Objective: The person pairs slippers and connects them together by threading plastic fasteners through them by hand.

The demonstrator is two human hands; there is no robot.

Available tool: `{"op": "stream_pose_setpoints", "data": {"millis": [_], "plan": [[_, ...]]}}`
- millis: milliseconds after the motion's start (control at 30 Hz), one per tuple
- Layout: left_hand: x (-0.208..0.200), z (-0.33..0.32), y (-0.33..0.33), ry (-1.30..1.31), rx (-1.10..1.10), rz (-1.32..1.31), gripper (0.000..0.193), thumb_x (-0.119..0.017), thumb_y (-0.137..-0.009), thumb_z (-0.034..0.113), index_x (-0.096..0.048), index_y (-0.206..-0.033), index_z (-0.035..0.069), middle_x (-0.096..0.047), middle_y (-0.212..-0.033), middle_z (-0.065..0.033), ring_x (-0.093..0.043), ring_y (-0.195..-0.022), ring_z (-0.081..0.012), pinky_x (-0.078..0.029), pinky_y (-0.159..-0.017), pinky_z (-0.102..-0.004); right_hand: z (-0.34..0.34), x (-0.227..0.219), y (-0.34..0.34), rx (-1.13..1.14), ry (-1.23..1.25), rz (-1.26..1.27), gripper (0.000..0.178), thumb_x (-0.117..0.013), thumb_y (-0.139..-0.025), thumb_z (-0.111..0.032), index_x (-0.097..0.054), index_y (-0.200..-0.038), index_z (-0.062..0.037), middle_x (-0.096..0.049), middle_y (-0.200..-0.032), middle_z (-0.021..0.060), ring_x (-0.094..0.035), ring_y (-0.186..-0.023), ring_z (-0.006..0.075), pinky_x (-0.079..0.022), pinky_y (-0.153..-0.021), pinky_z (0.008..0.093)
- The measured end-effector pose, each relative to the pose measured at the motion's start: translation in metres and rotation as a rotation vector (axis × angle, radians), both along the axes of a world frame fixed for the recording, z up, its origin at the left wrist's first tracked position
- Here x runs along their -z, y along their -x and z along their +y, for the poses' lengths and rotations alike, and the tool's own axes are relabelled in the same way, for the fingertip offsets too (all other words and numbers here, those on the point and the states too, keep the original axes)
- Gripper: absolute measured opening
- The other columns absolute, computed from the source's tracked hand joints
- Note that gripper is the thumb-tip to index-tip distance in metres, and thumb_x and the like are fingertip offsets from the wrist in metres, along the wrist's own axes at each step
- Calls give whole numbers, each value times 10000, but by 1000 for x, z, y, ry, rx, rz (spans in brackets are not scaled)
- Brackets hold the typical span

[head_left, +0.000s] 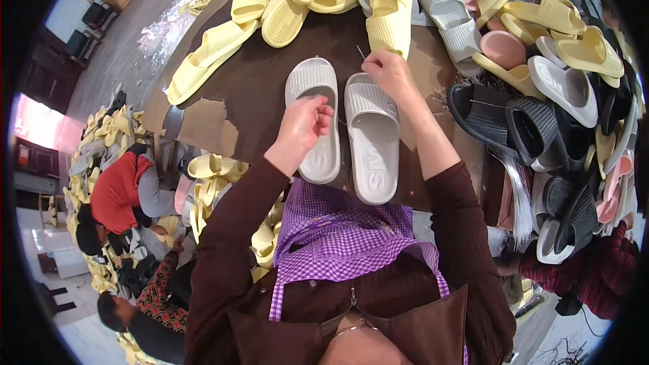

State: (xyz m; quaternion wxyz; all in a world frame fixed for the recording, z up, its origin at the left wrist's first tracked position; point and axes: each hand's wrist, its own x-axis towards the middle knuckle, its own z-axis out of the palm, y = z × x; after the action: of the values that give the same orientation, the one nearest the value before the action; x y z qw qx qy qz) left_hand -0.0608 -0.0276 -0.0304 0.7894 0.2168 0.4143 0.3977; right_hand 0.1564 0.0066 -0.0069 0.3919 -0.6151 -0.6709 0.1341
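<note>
your purple checked apron [338, 230] sits nearest, and your dark brown sleeves run up from it to the table. your left hand [302, 124] is curled nearly shut over the left grey slipper [315, 118], fingers pinched together; what it pinches is too small to tell. just beside it lies the right grey slipper [372, 138], the two touching side by side on the dark table [263, 81]. your right hand [389, 73] rests at the toe end of that right slipper, fingers closed on a thin needle-like pin [361, 52] that sticks up. to your right is a heap of black slippers [514, 122]. beyond the pair, yellow slippers [291, 7] spread across the far table. off to your left, a person in red [118, 189] crouches among more yellow slippers on the floor.
</note>
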Motion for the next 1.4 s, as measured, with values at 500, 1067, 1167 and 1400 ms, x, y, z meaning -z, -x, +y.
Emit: {"op": "stream_pose_setpoints", "data": {"millis": [500,1067,1167,1400], "plan": [[0,20,-17,30,94,204,85,-468,-887,112,-488,-830,51,-512,-653,-57,-421,-411,-102,-315,-343,-260,84,6,43,-294,714,444,86,-659,-807,-190,-620,-803,-113,-604,-732,-17,-516,-641,64,-401,-580,212],[-75,17,-21,-806,97,474,222,-517,-878,117,-550,-1062,-3,-557,-700,-17,-464,-499,-39,-344,-410,-177,-12,-26,27,-454,148,803,63,-583,-862,-74,-595,-848,-13,-612,-777,42,-559,-685,102,-466,-648,228],[-69,31,-39,-807,288,448,237,-527,-873,115,-553,-1076,-5,-568,-703,-16,-471,-501,-37,-341,-403,-178,-21,-27,25,-401,203,901,69,-585,-863,-75,-594,-837,-12,-611,-772,37,-554,-680,96,-469,-658,229],[-45,27,-64,-683,285,544,170,-557,-875,137,-595,-959,-7,-573,-685,-8,-470,-498,-26,-326,-373,-167,-30,-9,5,-171,111,868,69,-580,-861,-65,-626,-865,-14,-611,-753,10,-542,-668,74,-462,-635,220]]}}
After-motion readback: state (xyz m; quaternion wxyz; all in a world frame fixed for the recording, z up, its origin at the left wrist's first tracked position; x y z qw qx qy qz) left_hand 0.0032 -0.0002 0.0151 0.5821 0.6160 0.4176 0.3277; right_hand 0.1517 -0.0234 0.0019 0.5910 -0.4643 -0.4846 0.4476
